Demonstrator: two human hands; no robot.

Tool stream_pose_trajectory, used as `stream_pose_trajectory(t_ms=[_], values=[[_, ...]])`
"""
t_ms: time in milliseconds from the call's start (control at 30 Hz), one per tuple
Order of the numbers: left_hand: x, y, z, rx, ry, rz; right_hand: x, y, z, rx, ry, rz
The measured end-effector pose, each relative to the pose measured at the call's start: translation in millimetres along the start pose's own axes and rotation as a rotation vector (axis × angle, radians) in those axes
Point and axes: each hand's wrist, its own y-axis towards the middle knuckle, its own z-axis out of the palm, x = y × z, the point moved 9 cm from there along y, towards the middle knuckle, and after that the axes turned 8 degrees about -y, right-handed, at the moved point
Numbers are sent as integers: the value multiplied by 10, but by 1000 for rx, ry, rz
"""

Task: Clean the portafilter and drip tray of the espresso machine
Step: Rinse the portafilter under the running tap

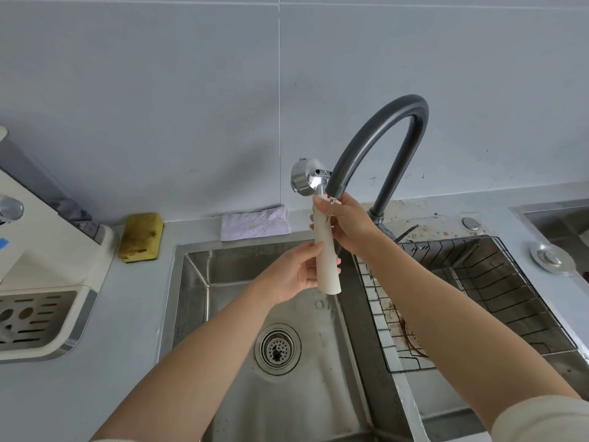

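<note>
Far left: machine (47,244), drip tray (35,317) seated at its base, untouched.
Upper left of centre: sponge (140,237), cloth (255,223) on the ledge.
Centre: sink (223,282), open room below.
Centre: left hand (296,275) closed round the lower handle of the portafilter (325,250), held upright over the sink.
Right hand (347,221) wrapped round the upper handle.
Tap (382,145): spout touches or nearly touches the metal head. Advice: tilt the basket under the stream; keep clear of the spout.
Right: rack (478,298), an edge close by.
</note>
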Motion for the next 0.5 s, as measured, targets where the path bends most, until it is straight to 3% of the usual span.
stream_pose_trajectory(t_ms=[500], values=[[-344, 214, 109, -60, 68, 100, 330, 89, 30, 57, 222, -105]])
